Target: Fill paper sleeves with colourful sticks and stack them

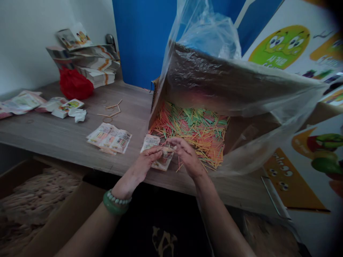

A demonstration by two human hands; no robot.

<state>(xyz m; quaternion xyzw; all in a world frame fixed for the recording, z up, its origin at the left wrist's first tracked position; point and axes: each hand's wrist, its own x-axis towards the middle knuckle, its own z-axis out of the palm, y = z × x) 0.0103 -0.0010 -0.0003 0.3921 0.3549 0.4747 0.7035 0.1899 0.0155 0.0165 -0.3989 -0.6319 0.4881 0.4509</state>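
My left hand (144,161) and my right hand (184,154) meet at the table's front edge, both pinched on a small printed paper packet (164,160). A second packet (150,141) lies flat just behind my left fingers. Right behind my hands a heap of thin coloured sticks (193,127) in green, orange, pink and yellow spills out of a cardboard box lined with a clear plastic bag (235,89). A few loose sticks lie by my right wrist. A green bead bracelet sits on my left wrist.
A fan of printed packets (109,138) lies left of my hands. Further left are more packets (66,106), crumpled paper and a red bag (75,85) under stacked cartons (91,60). Open boxes (40,207) stand below the wooden table (48,135).
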